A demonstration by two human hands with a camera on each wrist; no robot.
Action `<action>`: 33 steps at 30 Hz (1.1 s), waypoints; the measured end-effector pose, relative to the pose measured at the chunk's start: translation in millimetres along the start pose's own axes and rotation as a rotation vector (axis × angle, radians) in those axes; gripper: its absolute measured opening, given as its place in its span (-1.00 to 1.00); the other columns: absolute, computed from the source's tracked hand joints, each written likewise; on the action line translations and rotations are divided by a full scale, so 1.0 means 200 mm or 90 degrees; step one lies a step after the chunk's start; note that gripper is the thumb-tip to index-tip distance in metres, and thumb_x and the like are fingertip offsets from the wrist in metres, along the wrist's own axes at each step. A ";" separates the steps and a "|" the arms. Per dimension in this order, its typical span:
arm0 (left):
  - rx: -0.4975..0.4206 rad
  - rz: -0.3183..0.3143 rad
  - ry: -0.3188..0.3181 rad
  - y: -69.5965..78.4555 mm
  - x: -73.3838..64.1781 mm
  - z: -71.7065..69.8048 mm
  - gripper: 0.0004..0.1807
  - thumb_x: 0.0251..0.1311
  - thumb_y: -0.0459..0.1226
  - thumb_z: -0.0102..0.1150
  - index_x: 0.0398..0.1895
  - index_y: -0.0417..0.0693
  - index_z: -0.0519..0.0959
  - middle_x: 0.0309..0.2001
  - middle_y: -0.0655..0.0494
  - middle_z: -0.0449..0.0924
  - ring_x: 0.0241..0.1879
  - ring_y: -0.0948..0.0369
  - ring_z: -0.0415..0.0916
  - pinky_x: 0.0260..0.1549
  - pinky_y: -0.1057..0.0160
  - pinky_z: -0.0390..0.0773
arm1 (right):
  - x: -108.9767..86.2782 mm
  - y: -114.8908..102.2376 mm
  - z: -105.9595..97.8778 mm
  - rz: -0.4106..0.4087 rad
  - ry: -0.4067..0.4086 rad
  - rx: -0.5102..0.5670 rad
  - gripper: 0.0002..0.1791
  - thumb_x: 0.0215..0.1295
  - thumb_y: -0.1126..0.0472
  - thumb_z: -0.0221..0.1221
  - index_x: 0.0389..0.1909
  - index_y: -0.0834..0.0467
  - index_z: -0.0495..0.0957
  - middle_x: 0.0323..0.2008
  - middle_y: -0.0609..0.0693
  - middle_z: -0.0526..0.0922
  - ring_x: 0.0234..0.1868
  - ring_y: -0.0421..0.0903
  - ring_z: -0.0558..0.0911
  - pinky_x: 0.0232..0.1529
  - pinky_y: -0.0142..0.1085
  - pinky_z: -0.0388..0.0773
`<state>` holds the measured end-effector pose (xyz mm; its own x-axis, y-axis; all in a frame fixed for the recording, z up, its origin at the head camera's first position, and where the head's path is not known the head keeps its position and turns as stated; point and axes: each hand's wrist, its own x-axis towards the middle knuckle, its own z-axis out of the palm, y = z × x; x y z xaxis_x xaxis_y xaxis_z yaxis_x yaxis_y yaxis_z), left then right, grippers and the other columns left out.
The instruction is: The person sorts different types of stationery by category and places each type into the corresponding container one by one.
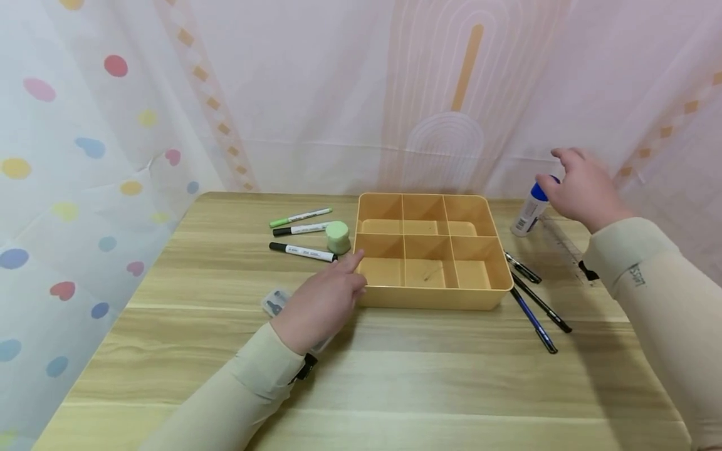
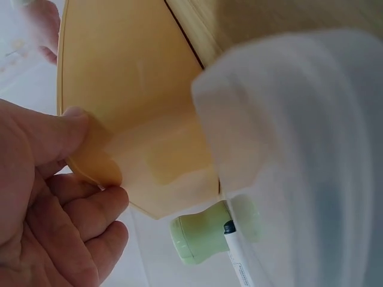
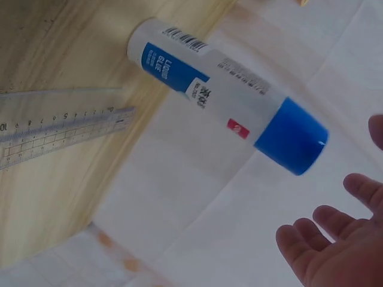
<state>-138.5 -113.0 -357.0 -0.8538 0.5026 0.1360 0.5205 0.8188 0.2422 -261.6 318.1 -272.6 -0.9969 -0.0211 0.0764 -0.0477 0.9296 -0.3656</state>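
Observation:
A yellow-orange organizer box (image 1: pixel 431 299) with several compartments stands on the table. My left hand (image 1: pixel 323 302) pinches its front left corner; in the left wrist view the thumb and fingers (image 2: pixel 96 209) lie on either side of the rim. At the right, a liquid glue bottle (image 1: pixel 528 218) stands upright, its blue cap (image 3: pixel 293 137) on. My right hand (image 1: pixel 586 193) is beside and above that cap, fingers spread and apart from it in the right wrist view. Partly hidden under my left wrist lies a clear plastic case (image 1: pixel 274 302).
Left of the box are a green marker (image 1: pixel 301 217), two black-capped markers (image 1: pixel 303 252) and a light green waisted object (image 1: pixel 338 237). Several pens (image 1: pixel 533 319) lie to its right. A clear ruler (image 3: pixel 66 133) lies near the glue bottle. A patterned cloth (image 1: pixel 310 94) hangs behind the table.

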 end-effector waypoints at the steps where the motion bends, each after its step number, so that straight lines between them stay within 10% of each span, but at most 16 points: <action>1: -0.002 -0.003 -0.002 0.00 0.00 0.00 -0.83 0.51 -0.32 0.15 -0.24 -0.02 0.71 0.55 -0.17 0.36 0.53 -0.08 0.35 0.47 -0.07 0.43 | 0.01 0.00 0.00 0.006 -0.014 -0.005 -0.13 0.63 -0.22 -0.15 0.67 0.29 -0.05 0.66 0.42 -0.09 0.63 0.51 -0.08 0.51 0.49 0.01; 19: 0.008 0.015 0.002 0.02 -0.02 0.01 -0.80 0.50 -0.37 0.12 -0.30 -0.03 0.68 0.53 -0.18 0.39 0.53 -0.07 0.36 0.50 -0.05 0.39 | 0.08 0.02 0.06 -0.007 -0.167 -0.073 -0.21 0.63 -0.04 -0.07 0.60 0.41 0.03 0.47 0.61 0.20 0.41 0.61 0.31 0.42 0.44 0.28; 33: 0.005 0.022 0.011 0.03 -0.04 0.00 -0.79 0.51 -0.37 0.10 -0.29 -0.05 0.69 0.51 -0.20 0.41 0.53 -0.05 0.37 0.49 -0.09 0.40 | 0.09 0.02 0.09 -0.008 -0.174 -0.091 -0.38 0.65 0.20 -0.09 0.55 0.45 0.06 0.35 0.67 0.22 0.37 0.59 0.31 0.34 0.43 0.38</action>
<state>-129.4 -112.2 -357.5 -0.8355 0.5255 0.1603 0.5494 0.8032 0.2303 -280.2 315.3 -290.7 -0.9772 -0.1138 -0.1795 -0.0707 0.9705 -0.2306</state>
